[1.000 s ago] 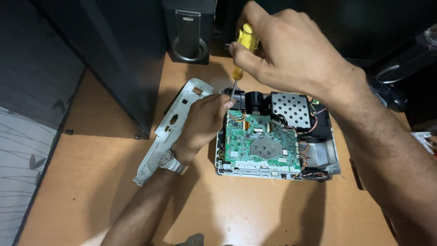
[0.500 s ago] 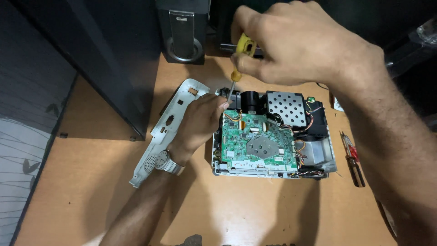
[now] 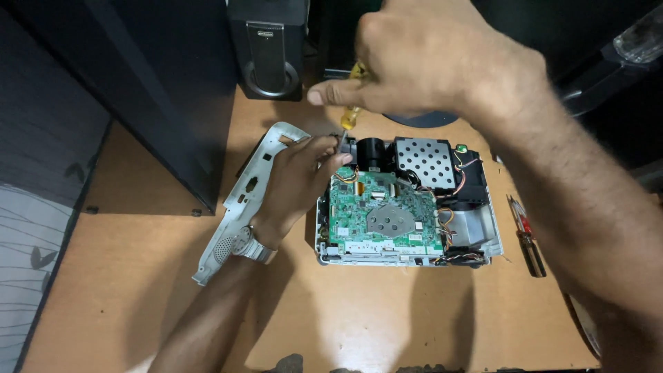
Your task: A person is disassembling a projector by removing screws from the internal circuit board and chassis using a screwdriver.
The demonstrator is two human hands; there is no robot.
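Note:
An opened device lies on the wooden desk, with a green circuit board, a perforated metal shield and coloured wires exposed. My right hand grips a yellow-handled screwdriver upright over the device's far left corner. My left hand rests at that same corner, fingertips pinched around the screwdriver's tip; what it pinches is too small to tell. A metal watch sits on my left wrist.
A grey plastic cover panel lies left of the device, partly under my left arm. A black speaker stands at the back, a dark cabinet at the left. A red-handled tool lies right of the device.
My right hand has risen toward the camera with the screwdriver still over the same corner. The view has shifted, revealing the red-handled tool at the right.

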